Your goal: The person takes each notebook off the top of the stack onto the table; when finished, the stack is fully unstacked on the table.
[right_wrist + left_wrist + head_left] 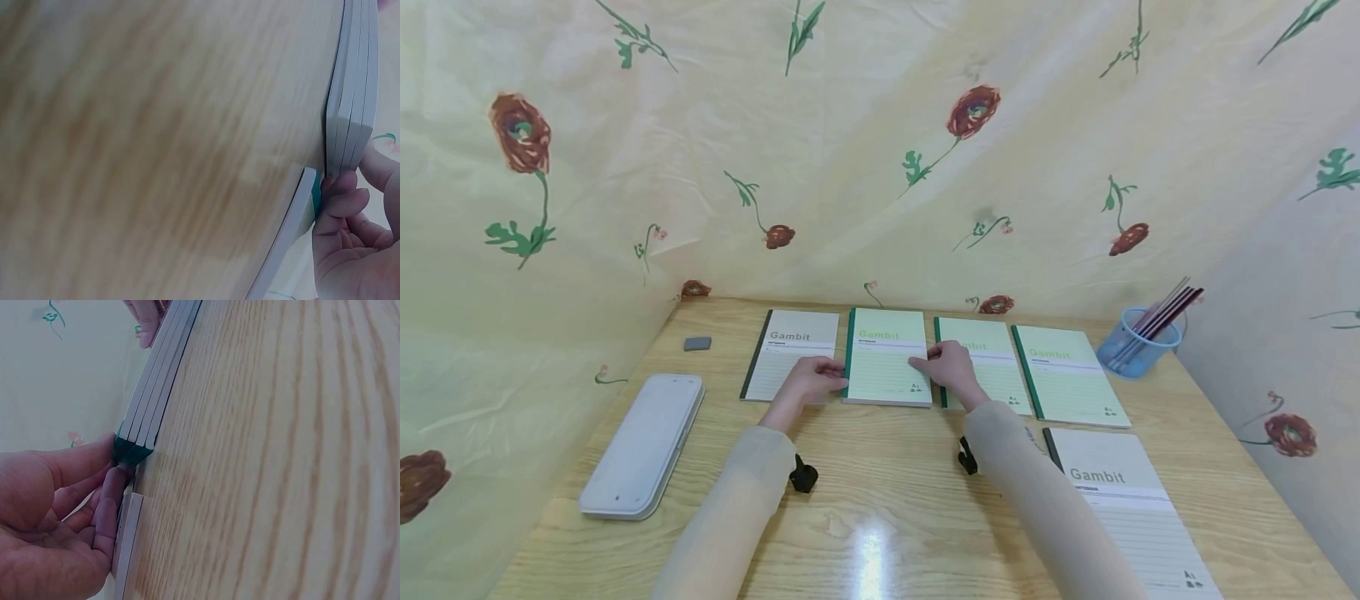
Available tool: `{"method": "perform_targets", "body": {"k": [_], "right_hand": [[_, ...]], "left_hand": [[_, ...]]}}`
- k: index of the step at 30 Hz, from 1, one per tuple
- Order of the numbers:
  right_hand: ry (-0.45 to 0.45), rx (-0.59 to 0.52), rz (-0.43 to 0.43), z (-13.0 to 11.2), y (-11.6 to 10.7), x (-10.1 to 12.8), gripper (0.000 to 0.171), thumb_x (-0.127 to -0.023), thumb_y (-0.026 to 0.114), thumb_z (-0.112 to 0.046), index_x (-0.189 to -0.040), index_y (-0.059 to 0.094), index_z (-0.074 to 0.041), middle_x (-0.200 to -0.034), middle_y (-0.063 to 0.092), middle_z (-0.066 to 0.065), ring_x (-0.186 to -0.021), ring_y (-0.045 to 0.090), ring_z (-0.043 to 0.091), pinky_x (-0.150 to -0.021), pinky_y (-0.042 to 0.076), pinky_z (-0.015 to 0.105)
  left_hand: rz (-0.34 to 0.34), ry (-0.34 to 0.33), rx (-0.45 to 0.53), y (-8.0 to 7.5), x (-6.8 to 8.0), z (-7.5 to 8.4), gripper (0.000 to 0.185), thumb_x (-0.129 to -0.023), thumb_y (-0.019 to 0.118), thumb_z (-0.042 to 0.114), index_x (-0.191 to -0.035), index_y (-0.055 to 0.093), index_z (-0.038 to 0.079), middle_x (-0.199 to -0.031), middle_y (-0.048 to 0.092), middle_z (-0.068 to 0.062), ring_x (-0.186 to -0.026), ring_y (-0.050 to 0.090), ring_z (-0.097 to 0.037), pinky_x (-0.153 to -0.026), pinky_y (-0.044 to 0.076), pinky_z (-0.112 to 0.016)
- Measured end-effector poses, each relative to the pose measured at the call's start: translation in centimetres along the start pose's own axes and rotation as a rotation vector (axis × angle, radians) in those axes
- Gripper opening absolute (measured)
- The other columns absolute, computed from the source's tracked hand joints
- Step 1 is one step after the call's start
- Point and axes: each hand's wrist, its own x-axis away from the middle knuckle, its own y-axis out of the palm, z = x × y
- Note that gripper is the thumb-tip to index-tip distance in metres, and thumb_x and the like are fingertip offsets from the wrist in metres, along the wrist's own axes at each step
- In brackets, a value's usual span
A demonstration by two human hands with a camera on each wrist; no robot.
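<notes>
A neat stack of green-covered notebooks (887,379), several thick in the wrist views, lies in the middle of the back row. At its green spine, my left hand (808,379) holds the left edge, thumb at the top cover and curled fingers (107,515) against the side. My right hand (953,368) grips the opposite edge, its thumb over the cover and its fingers (350,203) bent at the page side. Beneath the left hand is a grey notebook (797,323) with a black spine. The right hand partly covers another green notebook (996,379).
Farther right lie a green notebook (1067,387) and, nearer, a grey notebook (1120,458) partly behind the right sleeve. A blue mesh pen holder (1131,354) with thin sticks stands back right. On the left are a white case (643,446) and a small grey block (697,343).
</notes>
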Motion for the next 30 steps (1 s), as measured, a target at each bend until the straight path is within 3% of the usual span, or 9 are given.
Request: {"method": "perform_targets", "body": {"k": [6,17,20,23,26,30], "right_hand": [[-0.019,0.0,0.012,-0.1,0.0,0.3,0.031,-0.091,0.074,-0.029,-0.079,0.061,-0.004,-0.062,0.051,0.001,-0.055,0.042,0.014,-0.054,0.037,0.029],[-0.024,-0.022,-0.002,0.3,-0.4,0.2,0.04,-0.091,0.073,-0.026,-0.065,0.047,-0.011,-0.054,0.039,-0.003,-0.05,0.034,0.013,-0.052,0.032,0.029],[-0.01,-0.022,-0.008,0.3,-0.7,0.3,0.039,-0.09,0.074,-0.027,-0.066,0.049,-0.011,-0.056,0.041,-0.002,-0.051,0.035,0.013,-0.052,0.032,0.029],[0.012,-0.011,-0.004,0.3,-1.2,0.5,0.031,-0.09,0.074,-0.029,-0.081,0.06,-0.004,-0.067,0.054,0.003,-0.059,0.045,0.016,-0.057,0.039,0.03],[0.03,-0.014,-0.004,0.2,-1.8,0.8,0.039,-0.091,0.074,-0.03,-0.106,0.064,0.005,-0.094,0.066,0.015,-0.081,0.06,0.024,-0.072,0.05,0.035],[0.042,-0.078,-0.036,0.3,-2.8,1.4,0.053,-0.093,0.071,-0.029,-0.127,0.056,0.008,-0.124,0.061,0.026,-0.107,0.062,0.034,-0.088,0.052,0.043]], "left_hand": [[0.005,0.015,-0.017,0.0,0.1,0.0,0.031,-0.091,0.072,0.006,-0.12,0.066,-0.004,-0.11,0.069,-0.015,-0.104,0.063,-0.027,-0.093,0.049,-0.038],[0.006,0.009,-0.009,0.1,0.0,0.0,0.029,-0.091,0.073,0.006,-0.118,0.067,-0.002,-0.108,0.069,-0.014,-0.102,0.064,-0.026,-0.093,0.049,-0.038],[0.002,0.012,-0.009,0.1,0.0,-0.1,0.029,-0.09,0.073,0.005,-0.118,0.067,-0.003,-0.108,0.069,-0.014,-0.103,0.064,-0.026,-0.093,0.049,-0.038],[0.001,0.012,-0.007,0.0,0.0,-0.2,0.029,-0.09,0.072,0.004,-0.118,0.067,-0.003,-0.108,0.069,-0.014,-0.103,0.064,-0.026,-0.093,0.049,-0.037],[-0.002,0.014,-0.004,0.0,0.0,-0.2,0.03,-0.09,0.073,0.003,-0.118,0.067,-0.004,-0.108,0.069,-0.014,-0.102,0.064,-0.026,-0.093,0.05,-0.037],[-0.005,0.021,-0.002,-0.1,0.0,-0.1,0.03,-0.089,0.073,0.002,-0.118,0.067,-0.003,-0.107,0.069,-0.014,-0.102,0.064,-0.026,-0.093,0.05,-0.037]]}}
